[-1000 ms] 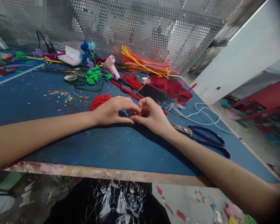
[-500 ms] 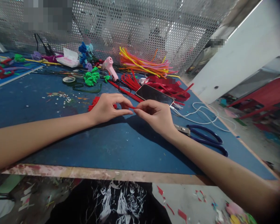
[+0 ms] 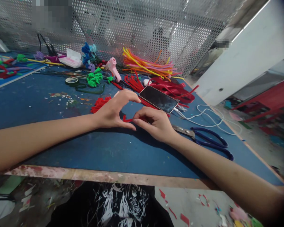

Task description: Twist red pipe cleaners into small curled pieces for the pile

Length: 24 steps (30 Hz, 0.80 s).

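Between thumb and fingertips, my right hand (image 3: 156, 124) pinches a short red pipe cleaner (image 3: 126, 119), its bent end sticking out to the left. My left hand (image 3: 113, 111) is open around that end, thumb and fingers wide apart, and holds nothing. Behind my left wrist lies a pile of red pipe cleaner pieces (image 3: 100, 104), partly covered by the hand. Scissors with blue handles (image 3: 210, 137) lie just right of my right hand, their blades partly hidden by it. A phone (image 3: 158, 98) rests beyond my right hand.
Farther back are a pink glue gun (image 3: 114, 69), green pipe cleaner pieces (image 3: 94, 77), red ribbon (image 3: 171, 89) and a bundle of orange and yellow pipe cleaners (image 3: 146, 64). A roll of tape (image 3: 71, 81) lies at left. A white cable (image 3: 203, 115) loops at the right edge.
My left fingers have let go of the red pipe cleaner and spread apart. My right hand, still pinching it, has shifted slightly left and down, and its bent end now shows.
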Tool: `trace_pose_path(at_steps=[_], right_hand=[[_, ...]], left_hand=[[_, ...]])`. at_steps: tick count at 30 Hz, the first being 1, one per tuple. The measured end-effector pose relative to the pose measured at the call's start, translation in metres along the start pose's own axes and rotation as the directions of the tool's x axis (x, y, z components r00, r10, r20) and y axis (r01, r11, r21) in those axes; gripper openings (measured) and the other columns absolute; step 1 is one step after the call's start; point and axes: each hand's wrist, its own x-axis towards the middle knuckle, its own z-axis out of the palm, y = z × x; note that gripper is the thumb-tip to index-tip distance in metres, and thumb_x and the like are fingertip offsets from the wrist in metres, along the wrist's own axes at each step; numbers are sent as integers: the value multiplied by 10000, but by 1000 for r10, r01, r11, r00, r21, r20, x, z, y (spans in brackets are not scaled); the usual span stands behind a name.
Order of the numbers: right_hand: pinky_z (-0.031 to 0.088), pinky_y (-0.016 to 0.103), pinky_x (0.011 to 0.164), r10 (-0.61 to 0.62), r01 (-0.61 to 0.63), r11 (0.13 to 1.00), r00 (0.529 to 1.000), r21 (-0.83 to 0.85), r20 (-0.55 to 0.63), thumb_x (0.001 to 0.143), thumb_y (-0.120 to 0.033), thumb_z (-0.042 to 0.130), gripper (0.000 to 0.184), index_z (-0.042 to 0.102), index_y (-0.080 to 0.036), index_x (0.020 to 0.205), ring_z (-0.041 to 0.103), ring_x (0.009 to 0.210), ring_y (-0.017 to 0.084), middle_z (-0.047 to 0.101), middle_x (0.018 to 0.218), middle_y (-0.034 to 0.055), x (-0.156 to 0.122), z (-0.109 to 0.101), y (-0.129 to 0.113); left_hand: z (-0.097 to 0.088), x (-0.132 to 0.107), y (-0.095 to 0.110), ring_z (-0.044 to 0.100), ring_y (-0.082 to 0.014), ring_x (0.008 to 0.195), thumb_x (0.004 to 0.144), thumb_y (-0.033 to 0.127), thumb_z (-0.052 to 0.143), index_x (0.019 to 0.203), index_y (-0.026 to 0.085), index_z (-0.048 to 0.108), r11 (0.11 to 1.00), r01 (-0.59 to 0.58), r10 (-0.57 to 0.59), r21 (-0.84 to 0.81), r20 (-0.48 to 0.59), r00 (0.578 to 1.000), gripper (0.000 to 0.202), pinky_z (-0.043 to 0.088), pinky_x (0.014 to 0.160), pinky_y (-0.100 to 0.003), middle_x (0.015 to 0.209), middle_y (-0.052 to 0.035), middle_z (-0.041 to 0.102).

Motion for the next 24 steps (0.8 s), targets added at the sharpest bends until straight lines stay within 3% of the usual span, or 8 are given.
trace_pose_path(at_steps=[7, 12, 19, 24], right_hand=[[394, 200, 558, -67, 58, 996, 991, 74, 117, 825, -216, 563, 98, 615, -146, 780, 489, 607, 76, 582, 700, 0, 2, -2, 1], [430, 198, 624, -97, 84, 992, 984, 91, 150, 820, -199, 570, 77, 630, -154, 805, 541, 669, 81, 634, 753, 8, 1, -6, 2], [435, 181, 569, -56, 46, 995, 991, 88, 122, 789, -226, 605, 103, 619, -142, 731, 545, 587, 74, 628, 663, -2, 0, -7, 1], [432, 187, 584, -166, 165, 986, 982, 16, 91, 796, -178, 588, 83, 615, -146, 724, 537, 592, 73, 627, 668, 3, 0, -7, -1]], left_hand=[[-1, -1, 0, 532, -240, 977, 512, 551, 743, 1071, 200, 487, 994, 105, -104, -35, 19, 994, 708, 439, 837, -394, 1038, -98, 559], [-3, 1, 2, 547, -209, 925, 560, 540, 723, 917, 190, 537, 994, 85, -81, -65, 62, 995, 534, 437, 832, -355, 960, -76, 590], [-3, 1, 2, 549, -180, 893, 592, 556, 692, 850, 182, 561, 998, 41, -39, -50, 36, 999, 473, 440, 803, -316, 928, -66, 590], [-3, 2, 2, 544, -182, 907, 593, 548, 698, 858, 186, 565, 996, 68, -64, -58, 72, 995, 468, 426, 823, -323, 937, -64, 593]])
